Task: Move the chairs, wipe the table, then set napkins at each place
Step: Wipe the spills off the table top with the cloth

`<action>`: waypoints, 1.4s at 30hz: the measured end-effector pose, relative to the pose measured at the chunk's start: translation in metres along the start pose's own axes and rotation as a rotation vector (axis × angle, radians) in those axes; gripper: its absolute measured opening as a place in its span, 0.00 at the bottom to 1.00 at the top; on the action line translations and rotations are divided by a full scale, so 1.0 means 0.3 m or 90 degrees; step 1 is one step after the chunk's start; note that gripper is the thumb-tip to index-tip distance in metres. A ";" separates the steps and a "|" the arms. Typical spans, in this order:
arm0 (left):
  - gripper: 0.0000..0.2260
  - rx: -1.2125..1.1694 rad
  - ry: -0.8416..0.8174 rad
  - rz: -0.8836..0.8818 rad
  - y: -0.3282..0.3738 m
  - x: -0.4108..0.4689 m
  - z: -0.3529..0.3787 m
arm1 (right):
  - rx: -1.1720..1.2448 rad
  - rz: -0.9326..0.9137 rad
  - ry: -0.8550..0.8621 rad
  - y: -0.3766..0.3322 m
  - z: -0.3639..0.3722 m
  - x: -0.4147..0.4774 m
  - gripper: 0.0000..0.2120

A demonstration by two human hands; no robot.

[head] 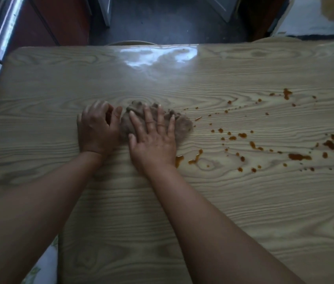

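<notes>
Left hand (96, 130) sits w/ fingers curled, loosely cupping the left edge of the brown cloth (153, 119), prob. to keep it bunched. Right hand (153, 140) lies spread flat on top, pressing it to the wood-grain table (223, 201) so we can push toward the reddish-brown sauce spatter (264, 140), still unwiped. Spill runs off frame at right. Most of the cloth is hidden; no napkins in view.

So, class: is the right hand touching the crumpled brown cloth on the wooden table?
Touching. The head view shows the right hand pressed flat, fingers spread, on the crumpled brown cloth.
</notes>
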State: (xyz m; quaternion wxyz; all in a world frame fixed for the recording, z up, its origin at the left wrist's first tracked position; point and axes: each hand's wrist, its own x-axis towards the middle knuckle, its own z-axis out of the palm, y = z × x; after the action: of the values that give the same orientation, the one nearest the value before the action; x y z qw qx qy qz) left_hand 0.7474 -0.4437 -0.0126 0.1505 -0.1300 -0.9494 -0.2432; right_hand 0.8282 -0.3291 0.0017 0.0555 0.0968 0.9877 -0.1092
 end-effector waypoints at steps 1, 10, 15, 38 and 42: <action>0.16 0.001 -0.001 0.004 -0.002 0.000 0.000 | 0.001 0.017 -0.001 0.018 -0.009 0.034 0.28; 0.17 -0.003 0.006 0.004 -0.005 0.007 0.001 | -0.007 0.162 -0.042 0.218 -0.108 0.225 0.27; 0.17 -0.019 0.006 0.019 0.007 0.001 -0.007 | 0.032 0.136 -0.046 0.175 -0.104 0.166 0.27; 0.19 -0.261 0.018 -0.131 0.301 -0.053 0.112 | -0.066 -0.173 0.005 0.292 -0.025 -0.223 0.27; 0.16 -0.167 0.025 -0.106 0.317 -0.054 0.130 | -0.082 -0.105 -0.012 0.338 -0.061 -0.038 0.25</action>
State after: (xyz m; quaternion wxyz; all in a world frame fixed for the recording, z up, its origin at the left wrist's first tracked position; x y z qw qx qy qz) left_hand 0.7841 -0.3465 -0.0106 0.1305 -0.0648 -0.9138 -0.3792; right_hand 0.8583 -0.2300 0.0002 0.0615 0.0103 0.9968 -0.0505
